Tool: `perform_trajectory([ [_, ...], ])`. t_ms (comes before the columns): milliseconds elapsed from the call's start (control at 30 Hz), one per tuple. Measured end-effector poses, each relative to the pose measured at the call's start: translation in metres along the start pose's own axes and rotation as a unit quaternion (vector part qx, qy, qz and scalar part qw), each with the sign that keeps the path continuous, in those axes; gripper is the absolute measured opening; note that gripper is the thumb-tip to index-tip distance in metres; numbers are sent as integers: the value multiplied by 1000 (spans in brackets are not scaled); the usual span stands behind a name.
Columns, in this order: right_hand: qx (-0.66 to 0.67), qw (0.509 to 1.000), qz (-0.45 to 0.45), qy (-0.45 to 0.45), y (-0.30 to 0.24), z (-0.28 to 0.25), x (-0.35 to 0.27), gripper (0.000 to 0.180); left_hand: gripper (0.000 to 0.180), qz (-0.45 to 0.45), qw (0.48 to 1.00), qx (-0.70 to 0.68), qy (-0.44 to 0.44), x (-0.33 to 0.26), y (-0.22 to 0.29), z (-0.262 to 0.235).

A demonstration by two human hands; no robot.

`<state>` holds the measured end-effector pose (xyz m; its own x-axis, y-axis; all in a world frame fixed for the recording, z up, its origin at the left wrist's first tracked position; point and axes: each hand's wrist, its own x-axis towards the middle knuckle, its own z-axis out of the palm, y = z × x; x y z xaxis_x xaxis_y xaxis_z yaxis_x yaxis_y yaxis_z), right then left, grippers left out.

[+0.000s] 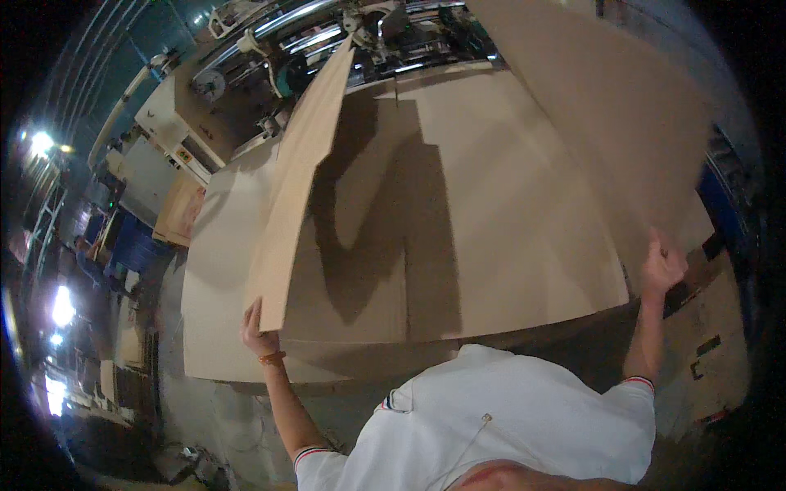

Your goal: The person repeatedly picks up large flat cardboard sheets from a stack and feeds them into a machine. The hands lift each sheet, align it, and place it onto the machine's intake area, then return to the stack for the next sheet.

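Observation:
My left hand (260, 334) grips the near corner of a raised cardboard sheet (296, 196), with the thumb up against its face. This sheet stands tilted, nearly edge-on, and reaches away toward the machine. On the right, my right hand (663, 263) is closed on the near edge of another large raised cardboard panel (610, 106), which is slightly blurred. Between and beneath them lies flat cardboard (516, 229), dark with shadows. Whether the two raised pieces join the flat cardboard as one sheet, I cannot tell.
A machine with shiny rollers (303, 20) spans the far side. Left of it stands a pale machine cabinet (184, 119). Printed brown cardboard (708, 348) lies at the right. The grey floor (201, 417) shows at left, and a person (92, 260) is farther off.

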<state>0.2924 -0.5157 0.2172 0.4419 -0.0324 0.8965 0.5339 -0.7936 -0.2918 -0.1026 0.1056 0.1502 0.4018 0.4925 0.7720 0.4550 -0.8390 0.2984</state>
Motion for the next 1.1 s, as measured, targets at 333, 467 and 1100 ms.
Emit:
perform_trajectory([
  [333, 125, 935, -301, -137, 9, 98, -29, 43, 63, 93, 976, -163, -111, -28, 131, 64],
  [467, 121, 912, -216, -327, 15, 115, -123, 59, 58, 158, 960, -124, -197, -93, 136, 118],
  [1100, 172, 829, -383, -368, -34, 128, -119, 31, 44, 204, 933, -24, -297, -86, 92, 110],
])
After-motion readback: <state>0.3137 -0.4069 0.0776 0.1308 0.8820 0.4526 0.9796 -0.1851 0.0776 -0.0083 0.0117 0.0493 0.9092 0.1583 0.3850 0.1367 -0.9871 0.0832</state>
